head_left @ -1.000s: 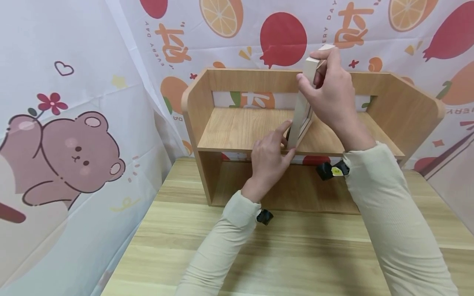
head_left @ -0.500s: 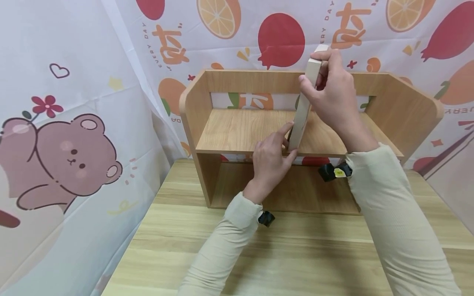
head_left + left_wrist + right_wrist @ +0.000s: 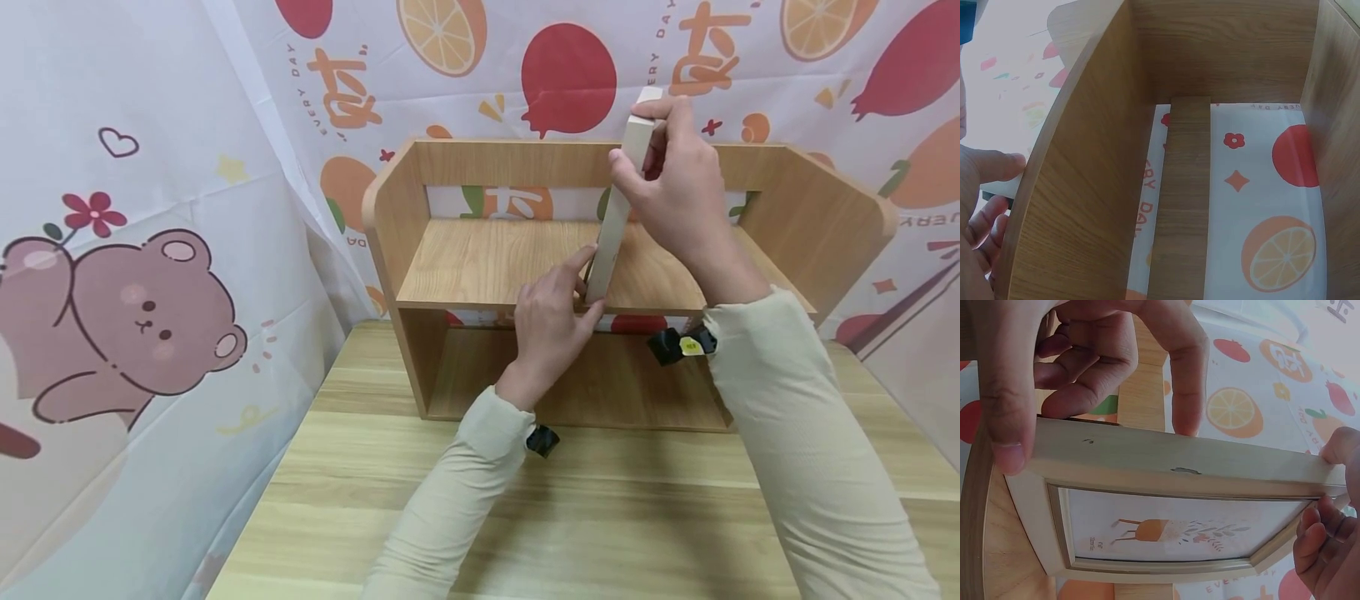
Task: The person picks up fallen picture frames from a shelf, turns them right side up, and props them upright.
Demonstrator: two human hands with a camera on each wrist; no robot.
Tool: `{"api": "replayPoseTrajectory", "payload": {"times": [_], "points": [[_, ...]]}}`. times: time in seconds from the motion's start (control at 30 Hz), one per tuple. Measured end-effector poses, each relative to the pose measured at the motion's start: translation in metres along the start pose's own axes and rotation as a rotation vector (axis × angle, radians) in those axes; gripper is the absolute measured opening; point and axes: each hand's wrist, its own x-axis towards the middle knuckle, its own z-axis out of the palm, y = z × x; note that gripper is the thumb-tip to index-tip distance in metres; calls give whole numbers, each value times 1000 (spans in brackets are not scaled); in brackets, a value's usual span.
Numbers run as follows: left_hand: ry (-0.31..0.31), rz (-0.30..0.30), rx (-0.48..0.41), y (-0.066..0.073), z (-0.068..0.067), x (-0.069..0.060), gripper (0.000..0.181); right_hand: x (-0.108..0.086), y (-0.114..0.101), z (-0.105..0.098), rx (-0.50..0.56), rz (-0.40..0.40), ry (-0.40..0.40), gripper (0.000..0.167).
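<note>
A pale wooden picture frame point(image 3: 617, 225) stands nearly edge-on over the upper shelf point(image 3: 495, 262), leaning slightly to the right at the top. Its print of an orange-bodied animal with leaves point(image 3: 1154, 528) shows in the right wrist view. My right hand point(image 3: 671, 187) grips the frame's upper end, thumb on the near side. Lower down, my left hand point(image 3: 547, 325) pinches the bottom end at the shelf's front edge. In the left wrist view, only part of the left hand point(image 3: 985, 175) shows, beyond the shelf board.
The two-tier wooden desk shelf point(image 3: 386, 233) has raised side panels and a back rail. It stands on a light wood table point(image 3: 337, 500). Fruit-printed cloth point(image 3: 480, 100) hangs behind, and a bear-printed cloth point(image 3: 67, 500) is at the left.
The picture frame has turned from slightly angled to edge-on, so its inner face no longer shows in the head view. Both hands keep their hold, almost in place.
</note>
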Motion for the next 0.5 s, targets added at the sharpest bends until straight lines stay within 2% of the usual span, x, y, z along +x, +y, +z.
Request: {"api": "replayPoseTrajectory", "payload": {"times": [0.5], "points": [[-5,-20,6,2,0,0,63,1,-2,0,-40,-21,-34,46]]}}
